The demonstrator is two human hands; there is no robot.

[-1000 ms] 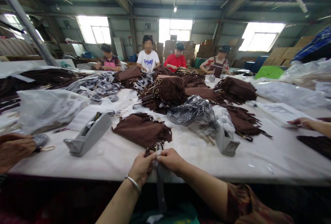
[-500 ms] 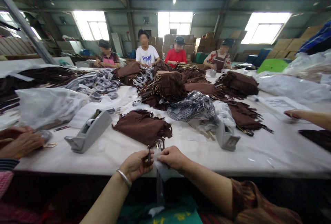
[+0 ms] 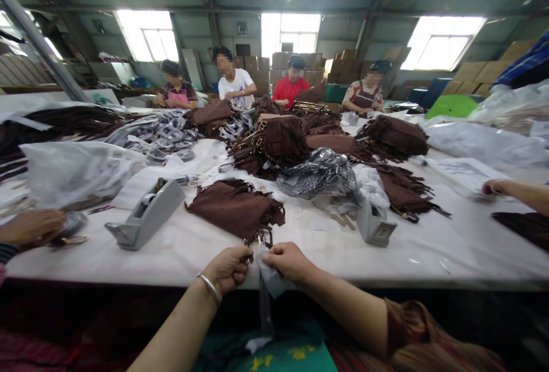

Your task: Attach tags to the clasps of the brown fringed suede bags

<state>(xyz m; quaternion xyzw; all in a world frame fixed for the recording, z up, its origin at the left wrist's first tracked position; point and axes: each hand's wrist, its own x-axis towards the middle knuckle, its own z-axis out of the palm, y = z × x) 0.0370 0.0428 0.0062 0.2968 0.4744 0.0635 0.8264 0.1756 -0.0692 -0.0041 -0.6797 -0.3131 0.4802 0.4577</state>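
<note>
A brown fringed bag (image 3: 227, 206) lies on the table right in front of me, its near corner with small metal fittings pointing at my hands. Just below that corner, my left hand (image 3: 229, 269) is closed in a pinch on a small dark brown strap end, mostly hidden by the fingers. My right hand (image 3: 289, 262) pinches a thin whitish wrapping sheet (image 3: 272, 281) beside it. From between the hands a long strip in clear film (image 3: 266, 312) hangs over the table edge towards my lap.
Grey tape dispensers stand left (image 3: 146, 217) and right (image 3: 377, 224). Behind are a pile of brown bags (image 3: 283, 137), crumpled patterned plastic (image 3: 319, 174) and wrapped straps (image 3: 167, 131). Co-workers' hands are at far left (image 3: 34, 228) and far right (image 3: 501, 188); several people sit opposite.
My left fingers have shifted slightly up and closed tighter at the bag's corner; the brown piece in them shows less. The left co-worker's hand has moved, and a person opposite leans sideways.
</note>
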